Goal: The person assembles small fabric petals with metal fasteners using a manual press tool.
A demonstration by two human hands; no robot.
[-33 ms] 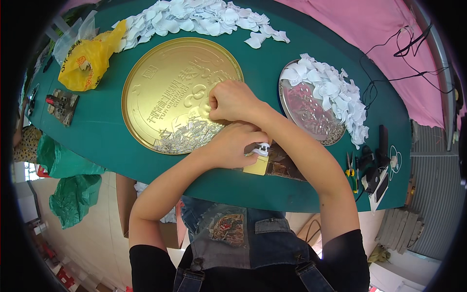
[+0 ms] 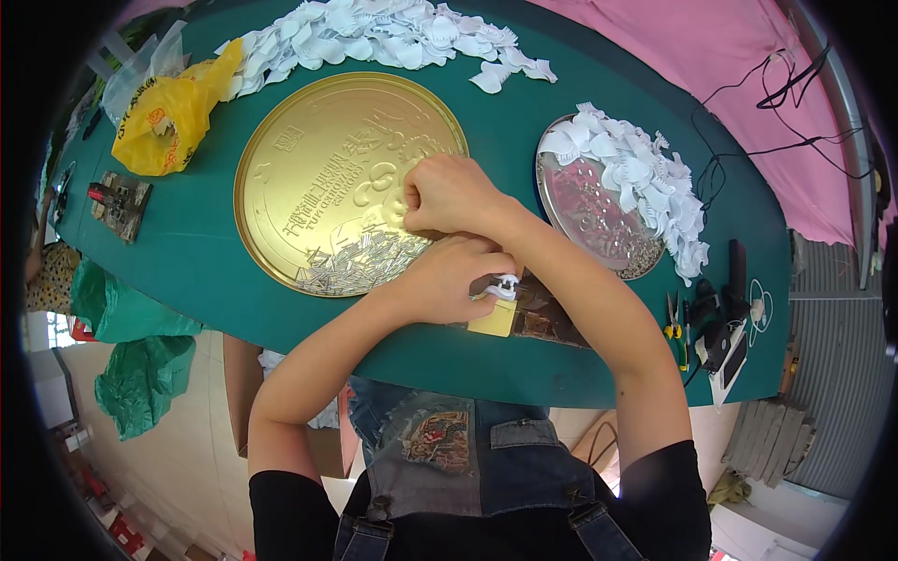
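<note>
My left hand (image 2: pixel 447 282) curls around a small white plastic piece (image 2: pixel 504 287) on a yellow block (image 2: pixel 493 320). The block stands at the left end of a worn dark brown base (image 2: pixel 543 316). Above the left hand, my right hand (image 2: pixel 451 194) is closed in a fist over the right side of a round gold tray (image 2: pixel 271 201), and its fingertips are hidden. Its forearm slants across the dark base. Many thin silver metal pieces (image 2: pixel 351 265) lie in the tray's near part, beside my left hand.
White curved plastic pieces (image 2: pixel 374 37) are heaped at the back. More cover a round silver tray (image 2: pixel 572 210) of small clear parts on the right. Pliers (image 2: pixel 674 332) and cables lie at the right edge. A yellow bag (image 2: pixel 173 117) and a clamp-like tool (image 2: pixel 120 204) are at left.
</note>
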